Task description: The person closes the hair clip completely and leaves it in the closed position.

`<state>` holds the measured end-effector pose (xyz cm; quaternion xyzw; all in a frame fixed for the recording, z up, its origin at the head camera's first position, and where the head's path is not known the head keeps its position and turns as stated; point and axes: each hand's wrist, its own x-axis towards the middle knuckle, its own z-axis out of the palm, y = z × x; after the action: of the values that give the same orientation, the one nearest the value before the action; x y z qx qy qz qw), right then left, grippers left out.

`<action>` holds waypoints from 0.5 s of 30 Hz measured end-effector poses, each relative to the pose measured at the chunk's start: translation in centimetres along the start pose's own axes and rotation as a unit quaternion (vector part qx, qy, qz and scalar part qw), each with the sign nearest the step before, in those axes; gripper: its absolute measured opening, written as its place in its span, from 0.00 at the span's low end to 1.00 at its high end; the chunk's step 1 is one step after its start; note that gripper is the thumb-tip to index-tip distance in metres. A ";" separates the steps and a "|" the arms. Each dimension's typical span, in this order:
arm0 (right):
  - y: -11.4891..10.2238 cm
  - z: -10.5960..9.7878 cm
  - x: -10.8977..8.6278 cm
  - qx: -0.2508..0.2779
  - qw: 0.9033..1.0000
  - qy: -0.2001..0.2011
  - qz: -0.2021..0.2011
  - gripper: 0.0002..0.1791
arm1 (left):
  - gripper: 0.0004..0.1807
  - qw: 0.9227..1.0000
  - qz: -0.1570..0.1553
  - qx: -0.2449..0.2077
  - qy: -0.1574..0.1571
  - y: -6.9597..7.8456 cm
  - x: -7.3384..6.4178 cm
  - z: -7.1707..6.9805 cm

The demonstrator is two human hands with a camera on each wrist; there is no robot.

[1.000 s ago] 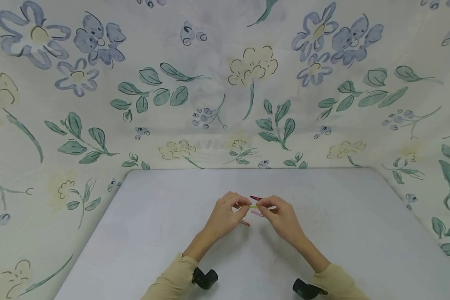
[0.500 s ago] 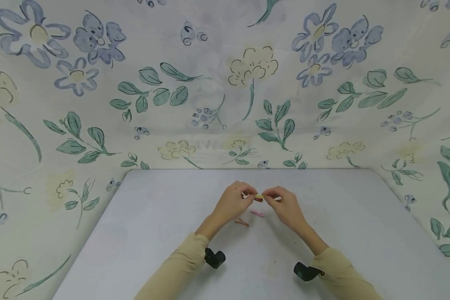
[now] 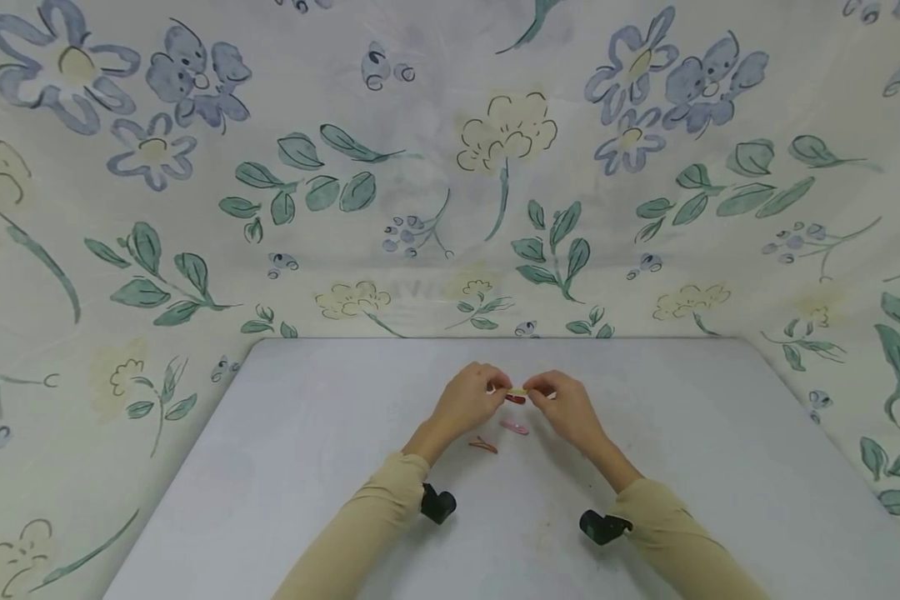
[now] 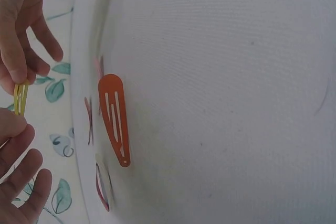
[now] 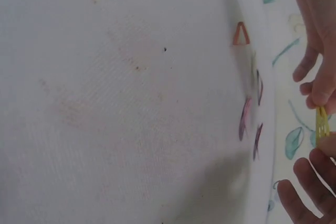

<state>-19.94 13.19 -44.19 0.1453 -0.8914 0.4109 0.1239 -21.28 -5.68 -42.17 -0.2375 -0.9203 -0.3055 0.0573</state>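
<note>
A small yellow snap hair clip is held up between the hands over the white table. My left hand pinches one end between thumb and finger. At the other end, the thumb and finger of my right hand pinch it too. The left wrist view shows the slots in the yellow clip lengthwise. Below the hands lie a red hair clip, a pink one and an orange one. In the left wrist view the orange clip appears large, its prongs visible.
The white tabletop carries a few small specks. Flower-patterned fabric rises behind its far edge and along both sides. Another thin dark red clip shows near the table's far edge in the right wrist view.
Both hands have moved slightly away from the body with the yellow hair clip, uncovering the pink and orange clips. Over the last half second they have barely shifted.
</note>
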 end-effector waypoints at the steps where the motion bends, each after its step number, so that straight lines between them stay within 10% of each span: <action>1: 0.1 0.1 0.1 -0.002 1.000 -0.003 0.004 0.04 | 0.05 1.000 0.000 0.006 -0.002 -0.1 0.0 0.1; 15: 1.1 1.9 0.7 -0.087 0.992 -0.063 0.065 0.05 | 0.04 0.994 -0.002 0.093 -0.052 -1.7 1.1 2.2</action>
<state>-21.20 12.31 -45.88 0.1016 -0.9375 0.3287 0.0529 -22.94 -5.13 -44.57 -0.2452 -0.9469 -0.2057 0.0307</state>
